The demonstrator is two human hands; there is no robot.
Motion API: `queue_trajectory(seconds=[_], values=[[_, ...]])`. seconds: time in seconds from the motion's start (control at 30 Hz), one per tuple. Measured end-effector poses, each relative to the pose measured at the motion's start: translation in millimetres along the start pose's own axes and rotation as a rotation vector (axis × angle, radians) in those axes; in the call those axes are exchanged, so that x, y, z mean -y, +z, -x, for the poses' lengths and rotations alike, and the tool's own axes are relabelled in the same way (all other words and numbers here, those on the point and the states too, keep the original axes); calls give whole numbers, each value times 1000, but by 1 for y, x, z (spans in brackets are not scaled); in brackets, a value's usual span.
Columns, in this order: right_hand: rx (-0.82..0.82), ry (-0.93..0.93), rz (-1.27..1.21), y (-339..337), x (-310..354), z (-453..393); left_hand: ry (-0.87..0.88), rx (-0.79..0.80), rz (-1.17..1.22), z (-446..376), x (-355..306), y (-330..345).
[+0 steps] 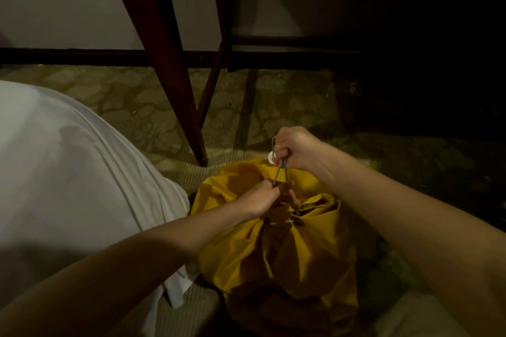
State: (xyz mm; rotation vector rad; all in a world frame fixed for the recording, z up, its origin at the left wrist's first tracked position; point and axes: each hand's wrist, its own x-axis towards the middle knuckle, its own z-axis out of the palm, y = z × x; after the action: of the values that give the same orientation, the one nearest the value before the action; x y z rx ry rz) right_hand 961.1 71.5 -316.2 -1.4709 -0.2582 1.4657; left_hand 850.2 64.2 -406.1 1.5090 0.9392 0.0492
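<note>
On the patterned carpet (137,107), between white bedding (68,172) at left and a dark wooden table leg (175,76) ahead, a yellow drawstring bag (295,249) sits just below both hands. The left hand (262,200) grips its gathered neck; the right hand (295,150), just beyond, is fisted round the cord (282,169), which runs taut between them, away from the person.

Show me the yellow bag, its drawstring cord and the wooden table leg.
yellow bag (306,254): head view, creased front fabric.
drawstring cord (278,172): head view, taut stretch above the neck.
wooden table leg (172,76): head view, halfway down.
</note>
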Motion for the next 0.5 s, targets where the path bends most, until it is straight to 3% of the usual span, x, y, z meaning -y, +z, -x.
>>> queue_trajectory(seconds=[0.17,0.37,0.5], values=[[69,17,19,4,15,13,-16,58,-95,19,13,-2],[-89,-71,-77,-6,18,0,-91,-49,-25,12,-22,1],[-189,-98,135,-20,6,-5,-122,-133,56,6,-25,0]])
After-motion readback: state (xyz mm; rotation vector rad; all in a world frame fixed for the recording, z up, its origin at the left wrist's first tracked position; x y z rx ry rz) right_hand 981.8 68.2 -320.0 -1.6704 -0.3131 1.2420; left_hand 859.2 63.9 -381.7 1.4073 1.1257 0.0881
